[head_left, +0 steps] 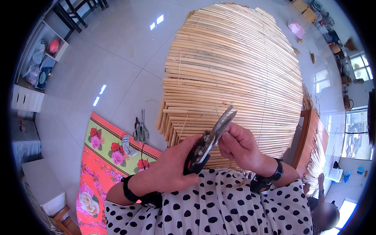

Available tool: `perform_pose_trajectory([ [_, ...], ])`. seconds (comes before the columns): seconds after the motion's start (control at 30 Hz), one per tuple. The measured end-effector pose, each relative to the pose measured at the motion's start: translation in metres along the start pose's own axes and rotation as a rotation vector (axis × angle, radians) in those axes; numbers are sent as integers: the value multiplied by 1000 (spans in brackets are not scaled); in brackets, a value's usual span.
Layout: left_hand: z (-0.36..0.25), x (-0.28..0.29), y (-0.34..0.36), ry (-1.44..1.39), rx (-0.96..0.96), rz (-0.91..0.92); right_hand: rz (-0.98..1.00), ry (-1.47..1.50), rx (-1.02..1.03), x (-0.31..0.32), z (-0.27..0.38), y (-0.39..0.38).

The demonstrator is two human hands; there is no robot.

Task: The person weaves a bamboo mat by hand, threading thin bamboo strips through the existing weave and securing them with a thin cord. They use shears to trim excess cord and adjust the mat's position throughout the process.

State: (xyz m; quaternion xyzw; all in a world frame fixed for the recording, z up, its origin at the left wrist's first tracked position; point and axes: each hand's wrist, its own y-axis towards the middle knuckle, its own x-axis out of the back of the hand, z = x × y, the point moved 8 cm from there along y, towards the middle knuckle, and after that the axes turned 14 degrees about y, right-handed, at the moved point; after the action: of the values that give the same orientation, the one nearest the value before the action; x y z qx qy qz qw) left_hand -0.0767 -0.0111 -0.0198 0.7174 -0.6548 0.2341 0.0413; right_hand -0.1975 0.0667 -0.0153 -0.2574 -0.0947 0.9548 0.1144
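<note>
My left hand (pixel 172 166) grips pruning shears (pixel 213 137) by their dark handles, fingers wrapped around them, the metal blades slightly parted over the near edge of a broad, rounded bundle of pale stalks (pixel 235 70) on the tiled floor (pixel 113 62). My right hand (pixel 241 147) is close beside the blades, thumb and fingertips drawn together; whether anything is pinched there, I cannot tell. To my left, scissors (pixel 140 131) lie at the far edge of a red and green floral cloth (pixel 102 168), between it and the stalks; a crumpled grey item (pixel 128 147) rests by that same edge. My spotted garment (pixel 219 203) spreads below both wrists.
</note>
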Motion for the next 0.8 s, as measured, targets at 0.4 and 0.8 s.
perform_pose_trajectory([
  [0.4,8,-11,5,-116,71,63,-83,92,-151,3,-6,0],
  [0.8,22,-40,12,-486,288,324,-241,220,-319,38,-33,-6],
])
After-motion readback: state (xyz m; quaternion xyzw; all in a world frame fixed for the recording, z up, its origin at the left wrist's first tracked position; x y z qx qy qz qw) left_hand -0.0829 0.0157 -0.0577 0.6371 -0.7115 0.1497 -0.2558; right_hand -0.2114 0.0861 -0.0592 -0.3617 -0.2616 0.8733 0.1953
